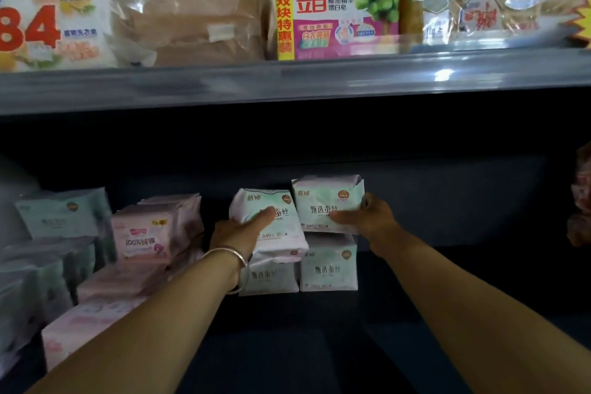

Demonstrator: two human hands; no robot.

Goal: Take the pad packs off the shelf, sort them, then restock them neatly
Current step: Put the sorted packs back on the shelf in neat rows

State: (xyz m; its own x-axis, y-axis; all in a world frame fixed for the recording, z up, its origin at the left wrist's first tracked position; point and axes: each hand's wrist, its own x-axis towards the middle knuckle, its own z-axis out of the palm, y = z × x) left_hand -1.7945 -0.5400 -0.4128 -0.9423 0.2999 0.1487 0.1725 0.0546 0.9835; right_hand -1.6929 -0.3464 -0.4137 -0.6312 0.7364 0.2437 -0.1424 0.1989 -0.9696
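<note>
**Q:** Two bare forearms fill the foreground — what are they reaching for?

**A:** Mint-green pad packs on the dark lower shelf (pixel 447 281). The left hand (pixel 238 232), a silver bangle (pixel 235 265) on its wrist, grips the upper left pack (pixel 271 227), thumb pressed across the front and fingers hidden behind its left edge. That pack sits tilted, its lower end leaning toward the camera.

**Q:** And the other hand?

**A:** The right hand (pixel 371 217) holds the upper right pack (pixel 327 201) by its right edge, thumb on the printed face, fingers curled round the side. This pack stands upright, a little higher than its neighbour and just beside it.

**Q:** What is beneath them?

**A:** Two more green packs, side by side and touching: the lower left pack (pixel 271 277), partly covered by the tilted one and the wrist, and the lower right pack (pixel 328 267), directly under the held one.

**Q:** What else shares the shelf?

**A:** Pink packs (pixel 153 233) stacked to the left, more of them running toward the camera, and pale green packs (pixel 60 214) at far left, blurred.

**Q:** And above?

**A:** On the upper shelf (pixel 287 80), a white bag marked 84 (pixel 54 32), a clear bag of brown goods (pixel 192 9), pink soap boxes (pixel 339 19) and green-labelled packets (pixel 473 3).
</note>
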